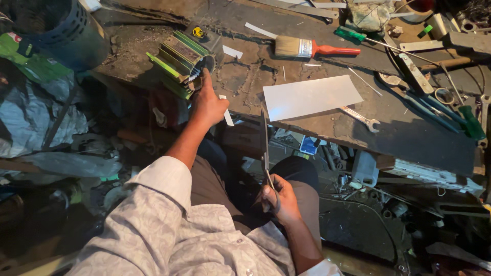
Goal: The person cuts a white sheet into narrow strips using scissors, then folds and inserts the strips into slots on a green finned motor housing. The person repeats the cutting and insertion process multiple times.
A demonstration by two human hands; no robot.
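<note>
My left hand [207,105] reaches to a green, ribbed motor stator [180,61] lying on the edge of the dark workbench [409,135]; the thumb presses at its open end, where white insulation strips line the bore. My right hand [280,199] rests above my lap and grips the handles of long scissors [264,145], whose blades point up toward the bench edge. A white strip of insulation paper [227,116] lies beside my left hand. A larger white sheet [312,96] lies flat on the bench just right of the scissor tips.
A paintbrush with a red handle [314,49], a green-handled screwdriver [353,36], a spanner [362,118], pliers and other tools lie across the bench. A dark ribbed cylinder [61,30] stands at the far left. Scrap and clutter cover the floor below.
</note>
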